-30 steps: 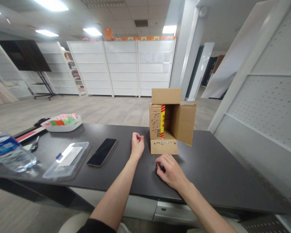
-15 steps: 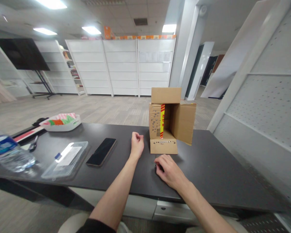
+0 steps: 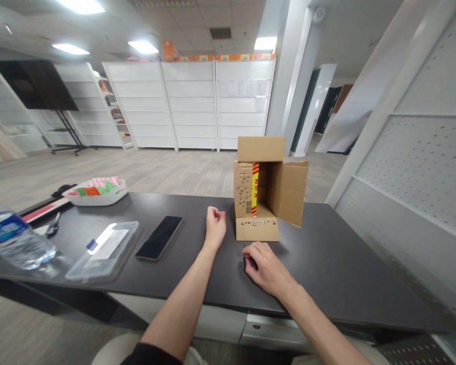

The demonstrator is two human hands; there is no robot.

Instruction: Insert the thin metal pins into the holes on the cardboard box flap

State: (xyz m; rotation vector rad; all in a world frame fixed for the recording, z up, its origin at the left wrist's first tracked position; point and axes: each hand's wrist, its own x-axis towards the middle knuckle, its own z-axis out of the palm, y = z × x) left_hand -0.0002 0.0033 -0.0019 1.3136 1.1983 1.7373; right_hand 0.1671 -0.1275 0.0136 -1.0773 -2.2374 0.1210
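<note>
A cardboard box [image 3: 266, 185] lies on its side on the dark desk, its open mouth toward me and its flaps spread. Small grey round bits dot its left flap [image 3: 242, 190], beside a yellow and red tape strip [image 3: 255, 190]. The lower flap [image 3: 256, 233] carries a row of small shiny and dark spots. Just left of the box, my left hand [image 3: 215, 225] is closed with curled fingers; what they hold, if anything, is hidden. My right hand [image 3: 264, 266] rests before the lower flap, pinching a thin dark rod-like thing [image 3: 244, 244] pointing toward the box.
On the desk [image 3: 327, 263] lie a black phone [image 3: 159, 237] and a clear plastic case [image 3: 104, 251]. Further left are a water bottle [image 3: 15, 238], a pen [image 3: 53, 224] and a white basket [image 3: 99, 199] of colourful packets. A perforated panel [image 3: 414, 167] stands at right.
</note>
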